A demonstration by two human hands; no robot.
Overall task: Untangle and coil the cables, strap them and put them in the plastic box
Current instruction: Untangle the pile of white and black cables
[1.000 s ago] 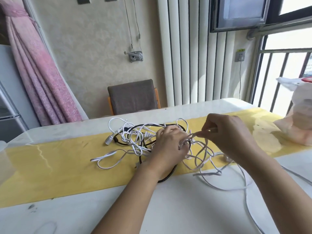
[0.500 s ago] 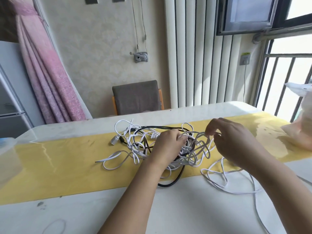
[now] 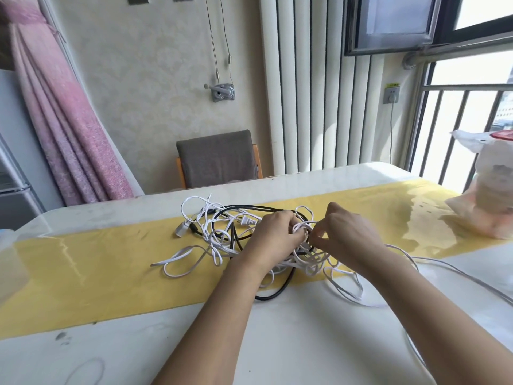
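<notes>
"On the table (image 3: pixel 305 343), over the yellow runner (image 3: pixel 83 273), what is different from a moment before?"

"The right hand (image 3: pixel 349 240). One second ago it held a strand of the white cables (image 3: pixel 301 264) pulled out tight to the right. Then it let go, and that length fell slack on the table at the right side. Now it is back at the knot, its grip closed in a pinch on a white loop, just beside the left hand (image 3: pixel 273 236)."

"And the left one?"

"It did not leave the heap. Its grip is clamped on a bunch of white strands in the middle of the tangle."

"So one cable is free?"

"Not yet, I think. Some length came out, but the white cables are still wound through the black cable (image 3: pixel 280 289), all in one heap on the runner. No coil, no strap. I judge this is early untangling."

"Where is the plastic box?"

"A translucent container (image 3: pixel 9 259) shows at the left edge, well apart from the heap. It could be the box, but I cannot tell for sure."
</notes>
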